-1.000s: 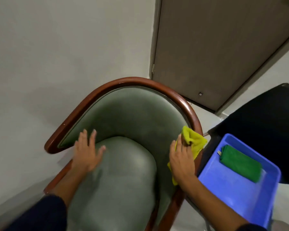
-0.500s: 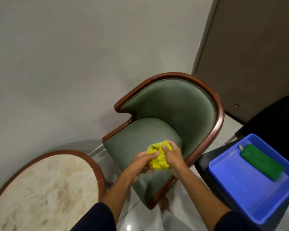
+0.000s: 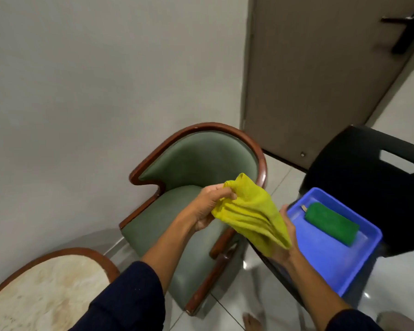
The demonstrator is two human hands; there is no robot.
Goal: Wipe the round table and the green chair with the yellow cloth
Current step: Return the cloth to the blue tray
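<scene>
Both hands, left [image 3: 208, 206] and right [image 3: 287, 244], grip cloth [image 3: 251, 211], now lifted off chair [image 3: 196, 161], spread near tray [image 3: 330, 254]; chair wipe likely finished.

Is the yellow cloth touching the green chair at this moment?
Apart. In the head view the yellow cloth is lifted off the green chair, pinched by the left hand and draped over the right hand; it hangs in the air.

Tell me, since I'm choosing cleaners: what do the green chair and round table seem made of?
The green chair looks padded in matte, velvety green fabric, with a glossy reddish-brown wood frame. The round table has a mottled cream top, probably marble or an imitation, inside a dark wood rim.
</scene>
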